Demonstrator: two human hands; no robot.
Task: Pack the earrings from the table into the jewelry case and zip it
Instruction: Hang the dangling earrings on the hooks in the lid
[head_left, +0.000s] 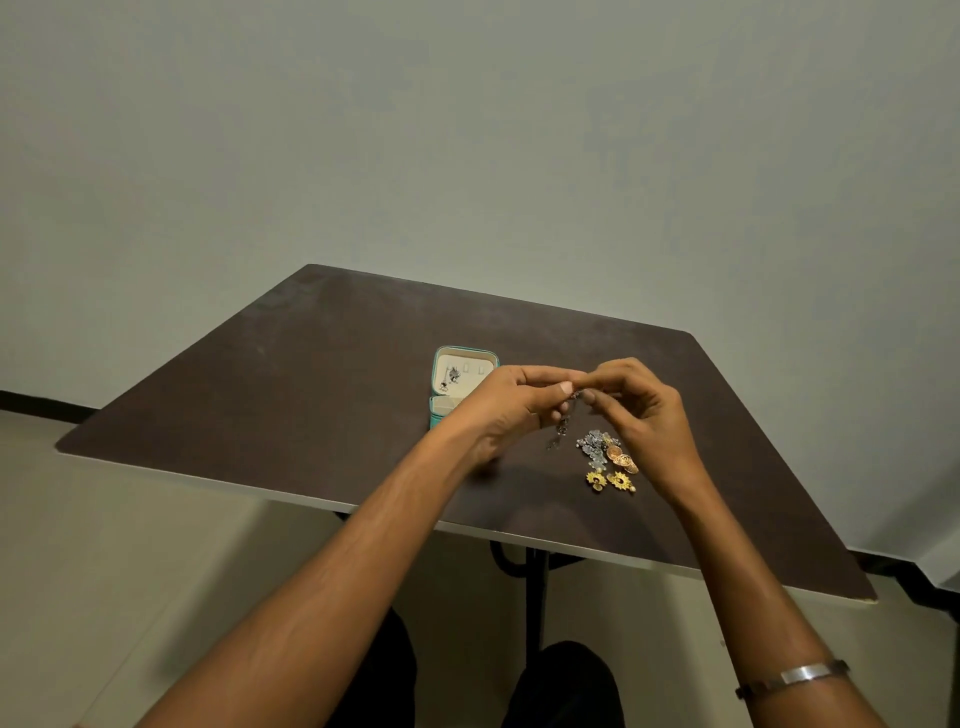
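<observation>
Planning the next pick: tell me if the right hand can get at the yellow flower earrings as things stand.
Probably yes: the yellow flower earrings lie uncovered just below the right hand, but it pinches a dangling silver earring with the left hand.

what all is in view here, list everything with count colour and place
dark brown table: 1, against a pale wall
teal zip jewelry case: 1, open, cream lining, table centre, a dark earring already inside
silver dangling earring: 1, held above the table between both hands
silver earrings: small heap, count unclear, right of the case
copper-orange earrings: about 2, beside the heap
yellow flower earrings: 2, nearest the table's front
silver bracelet: 1, right wrist
left hand: pinching the earring
right hand: pinching the earring
</observation>
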